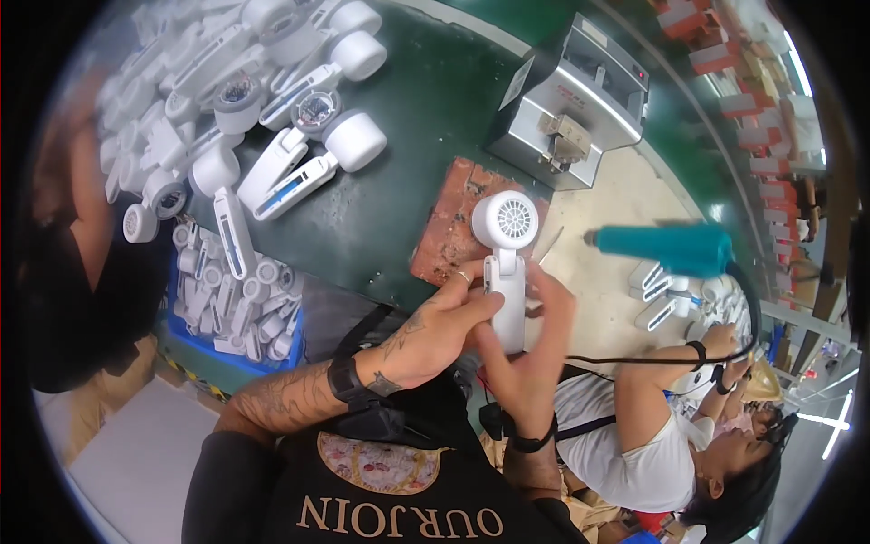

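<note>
In front of me I hold up a white handheld fan (pixel 506 220), its round grille facing me and its handle pointing down toward my body. My left hand (pixel 435 331) is closed round the left side of the handle, the thumb lying across it. Around the lower handle, from the right, curls my right hand (pixel 536 340), thumb on the near side and fingers slightly blurred. Behind the fan head lies a worn reddish slab (pixel 451 218) on the bench.
White fans are heaped on the green bench (pixel 412 100); more fill a blue bin (pixel 231 352). A grey machine (pixel 580 104) stands at the far right. A teal electric screwdriver (pixel 666 247) hangs on a black cord. Co-workers sit left and right (pixel 625 435).
</note>
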Available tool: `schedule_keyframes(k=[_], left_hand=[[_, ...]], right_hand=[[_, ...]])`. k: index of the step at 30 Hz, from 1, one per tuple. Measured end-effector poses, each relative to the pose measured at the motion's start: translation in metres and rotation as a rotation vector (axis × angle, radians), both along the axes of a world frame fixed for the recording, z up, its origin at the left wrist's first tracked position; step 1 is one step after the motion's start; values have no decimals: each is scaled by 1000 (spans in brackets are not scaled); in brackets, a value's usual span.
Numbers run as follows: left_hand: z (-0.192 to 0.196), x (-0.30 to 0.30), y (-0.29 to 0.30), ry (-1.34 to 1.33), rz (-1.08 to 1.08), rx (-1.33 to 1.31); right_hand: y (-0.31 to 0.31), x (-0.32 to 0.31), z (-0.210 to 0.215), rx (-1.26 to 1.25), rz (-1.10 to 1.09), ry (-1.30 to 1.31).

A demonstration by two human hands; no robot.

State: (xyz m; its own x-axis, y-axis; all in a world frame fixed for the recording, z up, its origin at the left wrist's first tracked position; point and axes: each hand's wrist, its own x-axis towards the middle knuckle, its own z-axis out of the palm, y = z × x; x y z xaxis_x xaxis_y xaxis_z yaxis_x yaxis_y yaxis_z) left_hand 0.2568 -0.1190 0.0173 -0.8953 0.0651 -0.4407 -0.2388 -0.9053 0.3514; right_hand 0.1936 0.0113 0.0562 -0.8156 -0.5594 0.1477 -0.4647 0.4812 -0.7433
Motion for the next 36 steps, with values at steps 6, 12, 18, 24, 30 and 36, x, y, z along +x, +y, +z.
schedule_keyframes(k=[6, 12, 18, 24, 30, 36], left_hand=[[-6, 0, 2, 4, 99, 296], [-3, 0, 11, 37, 162, 362], [2, 3, 6, 89, 154, 454], [3, 4, 8, 77, 148, 460], [1, 2, 14, 107, 186, 461], [1, 0, 18, 63, 228, 425]], right_hand=[[-3, 12, -5, 159, 27, 24], [-4, 18, -4, 197, -3, 149], [-4, 19, -12, 89, -32, 177], [1, 21, -26, -142, -58, 129], [8, 23, -31, -91, -33, 136], [8, 24, -22, 194, -23, 220]])
